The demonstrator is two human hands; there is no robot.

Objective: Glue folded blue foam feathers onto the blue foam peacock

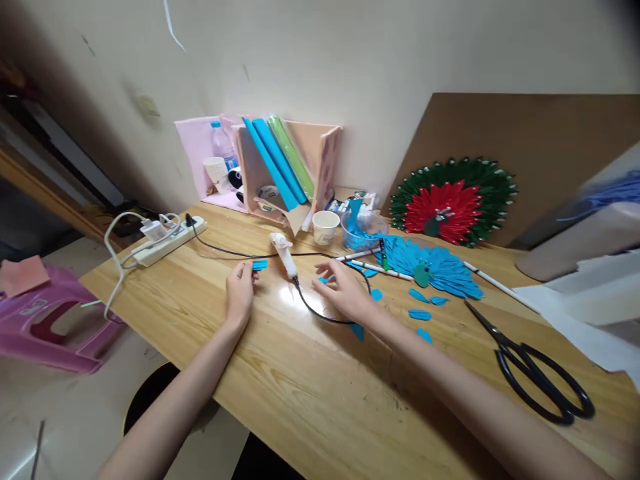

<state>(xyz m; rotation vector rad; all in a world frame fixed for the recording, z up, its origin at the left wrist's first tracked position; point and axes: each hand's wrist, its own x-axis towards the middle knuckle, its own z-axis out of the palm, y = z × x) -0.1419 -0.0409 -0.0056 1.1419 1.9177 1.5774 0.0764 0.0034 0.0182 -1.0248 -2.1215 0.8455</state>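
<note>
Between the thumb and fingers of my left hand (pixel 240 291) is a small strip of blue crepe paper (pixel 260 265). A white hot glue gun (pixel 284 255) lies on the table between my hands, its black cord looping to the right. My right hand (pixel 344 288) is just right of the glue gun, above the cord, with thumb and fingers apart. A bit of blue shows between them; I cannot tell if it is touched. Several loose blue paper petals (pixel 419 314) lie to the right, below a blue petalled paper piece (pixel 433 267) with a green centre.
Large black scissors (pixel 530 367) lie at the right. A paper cup (pixel 326 227) and clear plastic bowl (pixel 364 230) stand behind my hands. At the left edge is a power strip (pixel 170 241). A red and green paper flower (pixel 453 203) leans against brown board (pixel 545 140).
</note>
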